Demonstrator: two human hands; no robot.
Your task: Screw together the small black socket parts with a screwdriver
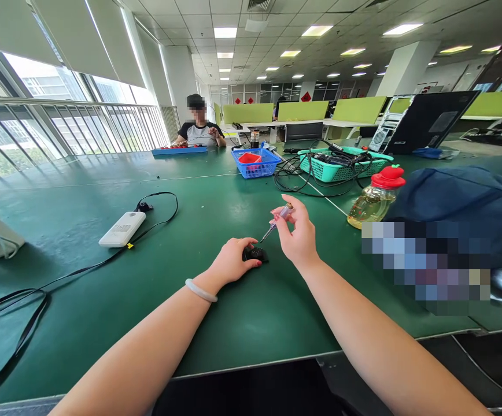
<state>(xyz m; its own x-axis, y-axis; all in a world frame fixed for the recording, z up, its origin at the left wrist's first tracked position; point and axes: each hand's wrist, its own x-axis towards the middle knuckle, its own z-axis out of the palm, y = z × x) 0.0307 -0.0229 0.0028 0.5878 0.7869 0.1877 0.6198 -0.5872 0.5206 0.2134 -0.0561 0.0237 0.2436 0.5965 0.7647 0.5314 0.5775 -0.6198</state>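
On the green table, my left hand (pixel 232 260) is closed around a small black part (pixel 256 253), with the thumb in front and the fingers behind it. What kind of part it is I cannot make out. My right hand (pixel 296 234) grips a screwdriver (pixel 282 214) with a clear handle, held at a slant between thumb and fingers. Its shaft points down and left, with the tip just above or at the black part; whether it touches I cannot tell. A pale bangle circles my left wrist.
A white power bank (pixel 123 229) with a black cable lies left. Beyond my hands are a blue basket (pixel 256 169) and a teal basket (pixel 329 169) of cables. A bottle (pixel 370 205) and dark blue bag (pixel 459 208) stand right. A person (pixel 199 130) sits at the far side.
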